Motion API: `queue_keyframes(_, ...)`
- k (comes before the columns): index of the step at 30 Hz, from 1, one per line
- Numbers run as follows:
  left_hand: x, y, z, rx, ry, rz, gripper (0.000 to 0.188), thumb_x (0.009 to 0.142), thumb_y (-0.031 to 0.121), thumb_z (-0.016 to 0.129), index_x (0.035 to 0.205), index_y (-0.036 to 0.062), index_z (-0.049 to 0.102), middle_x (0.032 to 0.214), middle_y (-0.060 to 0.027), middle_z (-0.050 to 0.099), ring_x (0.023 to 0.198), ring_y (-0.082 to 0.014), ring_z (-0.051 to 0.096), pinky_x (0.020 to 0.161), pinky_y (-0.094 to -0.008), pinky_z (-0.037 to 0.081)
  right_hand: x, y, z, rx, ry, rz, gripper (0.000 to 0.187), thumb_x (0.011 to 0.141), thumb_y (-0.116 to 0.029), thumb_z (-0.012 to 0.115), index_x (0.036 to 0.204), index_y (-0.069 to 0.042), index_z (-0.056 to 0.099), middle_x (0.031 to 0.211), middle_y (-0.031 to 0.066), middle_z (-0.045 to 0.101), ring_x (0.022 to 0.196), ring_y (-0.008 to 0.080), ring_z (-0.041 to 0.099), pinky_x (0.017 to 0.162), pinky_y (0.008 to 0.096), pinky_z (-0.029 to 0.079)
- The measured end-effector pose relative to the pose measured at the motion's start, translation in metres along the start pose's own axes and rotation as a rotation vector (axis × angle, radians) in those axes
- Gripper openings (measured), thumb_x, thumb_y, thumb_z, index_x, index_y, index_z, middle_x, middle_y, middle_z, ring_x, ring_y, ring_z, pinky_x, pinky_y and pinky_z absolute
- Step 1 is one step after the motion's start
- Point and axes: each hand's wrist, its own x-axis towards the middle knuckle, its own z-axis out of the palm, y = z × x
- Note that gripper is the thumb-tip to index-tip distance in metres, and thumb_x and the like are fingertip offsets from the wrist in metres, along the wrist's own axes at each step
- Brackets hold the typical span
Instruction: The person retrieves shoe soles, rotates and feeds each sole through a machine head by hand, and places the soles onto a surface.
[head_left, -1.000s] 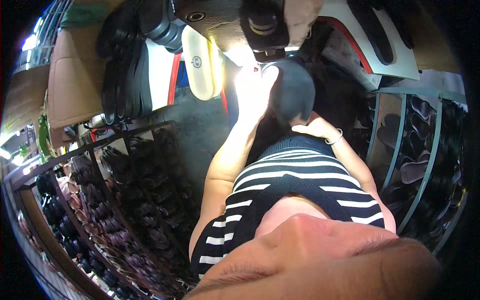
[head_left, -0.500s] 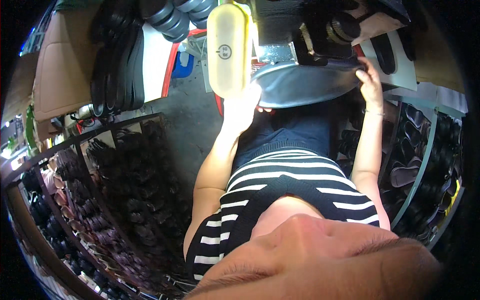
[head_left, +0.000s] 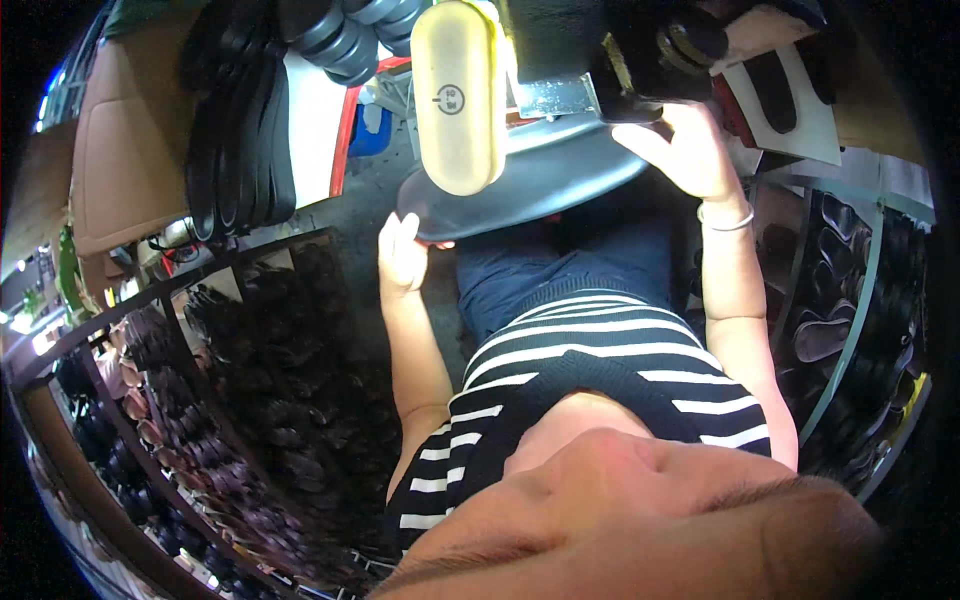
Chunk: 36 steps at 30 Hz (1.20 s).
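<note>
The long, rounded black piece point(head_left: 560, 185) is below the machine point(head_left: 560, 50), above the person's lap, its long axis slanting from lower left to upper right. The left hand point(head_left: 402, 255) pinches its left end; the right hand point(head_left: 690, 155) has its thumb at the right end, other fingers partly hidden, so its grip is unclear. The lamp point(head_left: 460, 110) overlaps the upper edge; floor point(head_left: 390, 170) shows between piece and red-edged tabletop point(head_left: 315, 130).

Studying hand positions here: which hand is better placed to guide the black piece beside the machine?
Probably the right hand, close beside the machine; the left hand holds the black piece by its left end.
</note>
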Motion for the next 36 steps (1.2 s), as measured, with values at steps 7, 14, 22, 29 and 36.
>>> queue_keyframes(7, 0.003, -0.024, -0.023, 0.646, -0.268, -0.303, 0.030, 0.077, 0.018, 0.064, 0.098, -0.0029, 0.058, 0.088, -0.0036, 0.058, 0.081, -0.0139, 0.053, 0.077, -0.0277, 0.043, 0.020, -0.016, 0.016, -0.258, -0.137, -0.171, 0.037, 0.077, -0.034, 0.062, 0.099, -0.004, 0.061, 0.081, 0.0128, 0.062, 0.066, 0.0242, 0.060, 0.063, 0.0304, 0.048)
queue_keyframes(14, 0.059, 0.005, 0.134, 0.813, -0.381, 0.423, 0.041, 0.075, 0.023, 0.066, 0.105, -0.0008, 0.051, 0.090, -0.0125, 0.059, 0.083, -0.0217, 0.057, 0.077, -0.0323, 0.044, 0.016, -0.015, 0.029, -0.245, 0.076, -0.147, 0.040, 0.071, -0.037, 0.067, 0.097, -0.006, 0.061, 0.084, 0.0119, 0.063, 0.070, 0.0228, 0.062, 0.066, 0.0308, 0.049)
queue_keyframes(22, 0.059, -0.017, 0.153, 0.678, -0.012, 0.347, 0.045, 0.075, 0.025, 0.065, 0.104, -0.0061, 0.051, 0.090, -0.0152, 0.058, 0.081, -0.0233, 0.055, 0.074, -0.0331, 0.045, -0.139, 0.113, 0.084, 0.395, -0.348, 0.587, 0.039, 0.073, -0.022, 0.069, 0.102, 0.002, 0.057, 0.097, 0.0110, 0.061, 0.090, 0.0192, 0.056, 0.082, 0.0298, 0.043)
queue_keyframes(29, 0.047, 0.000, 0.151, 0.760, -0.025, 0.293, 0.054, 0.080, 0.025, 0.054, 0.120, -0.0085, 0.041, 0.114, -0.0251, 0.048, 0.107, -0.0344, 0.046, 0.094, -0.0396, 0.034, -0.121, 0.145, -0.044, 0.258, 0.199, 0.532, 0.036, 0.080, -0.012, 0.060, 0.111, 0.003, 0.051, 0.098, 0.0035, 0.057, 0.089, 0.0099, 0.052, 0.083, 0.0232, 0.041)
queue_keyframes(36, 0.043, 0.002, 0.137, 0.865, -0.013, 0.470, 0.048, 0.083, 0.022, 0.056, 0.119, -0.0065, 0.043, 0.105, -0.0168, 0.056, 0.096, -0.0223, 0.054, 0.086, -0.0310, 0.040, -0.027, 0.114, -0.109, 0.247, 0.246, 0.107, 0.028, 0.085, -0.013, 0.055, 0.110, 0.000, 0.053, 0.099, 0.0041, 0.058, 0.094, 0.0100, 0.052, 0.087, 0.0217, 0.037)
